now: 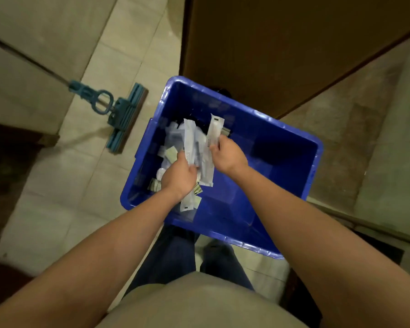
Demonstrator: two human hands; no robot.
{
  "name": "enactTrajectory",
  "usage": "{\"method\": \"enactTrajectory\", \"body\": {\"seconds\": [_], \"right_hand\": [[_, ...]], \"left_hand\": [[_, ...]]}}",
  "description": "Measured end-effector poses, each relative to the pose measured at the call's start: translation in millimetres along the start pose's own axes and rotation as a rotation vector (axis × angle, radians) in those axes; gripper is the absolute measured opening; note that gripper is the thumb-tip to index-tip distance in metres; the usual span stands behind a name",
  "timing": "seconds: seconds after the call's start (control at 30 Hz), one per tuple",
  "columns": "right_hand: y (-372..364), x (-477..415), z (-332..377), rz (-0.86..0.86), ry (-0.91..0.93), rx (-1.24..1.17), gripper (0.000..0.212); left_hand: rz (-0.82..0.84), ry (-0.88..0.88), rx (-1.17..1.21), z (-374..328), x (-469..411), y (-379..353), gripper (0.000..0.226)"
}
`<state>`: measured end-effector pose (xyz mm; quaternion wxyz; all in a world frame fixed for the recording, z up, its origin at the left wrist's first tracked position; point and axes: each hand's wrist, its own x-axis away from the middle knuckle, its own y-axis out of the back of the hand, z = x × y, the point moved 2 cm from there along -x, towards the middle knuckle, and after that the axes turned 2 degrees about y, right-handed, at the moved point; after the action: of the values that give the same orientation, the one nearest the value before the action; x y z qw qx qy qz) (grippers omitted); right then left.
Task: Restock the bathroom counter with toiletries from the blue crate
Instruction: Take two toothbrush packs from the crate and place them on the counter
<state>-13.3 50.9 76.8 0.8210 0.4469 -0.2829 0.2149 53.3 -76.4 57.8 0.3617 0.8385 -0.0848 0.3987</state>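
Note:
A blue crate [289, 147] stands on the floor in front of me. Its left half holds several small wrapped toiletries [173, 138]: white sachets, packets and a small white bottle. Inside the crate, my left hand [179, 175] grips a bunch of long white wrapped packets [191, 138] that stick up past my fingers. My right hand [227, 155] pinches another long white packet [214, 130] by its lower end, holding it upright beside the bunch. Both hands are over the crate's left half.
A teal sponge mop [126, 117] lies on the tiled floor to the left of the crate, its handle running up-left. A brown wooden door [282, 48] stands behind the crate. My legs are just below the crate's near rim.

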Motion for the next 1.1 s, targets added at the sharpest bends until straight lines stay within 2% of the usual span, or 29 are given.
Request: {"method": "enactTrajectory", "body": {"seconds": [0.43,0.77,0.93,1.1], "right_hand": [[68,142,-81,-0.282,-0.232,-0.252,0.024],[69,319,-162,-0.567,-0.418,-0.387,0.034],[58,414,-204,-0.675,-0.494,-0.4,0.023],[51,497,-240,-0.78,-0.586,-0.42,0.018]], "left_hand": [[0.09,-0.391,-0.141,-91,89,-29,0.016],[0.211,-0.727,-0.37,-127,213,-99,0.013],[0.317,-0.86,-0.457,-147,279,-141,0.012],[0.351,-1.034,-0.561,-171,337,-179,0.011]]}}
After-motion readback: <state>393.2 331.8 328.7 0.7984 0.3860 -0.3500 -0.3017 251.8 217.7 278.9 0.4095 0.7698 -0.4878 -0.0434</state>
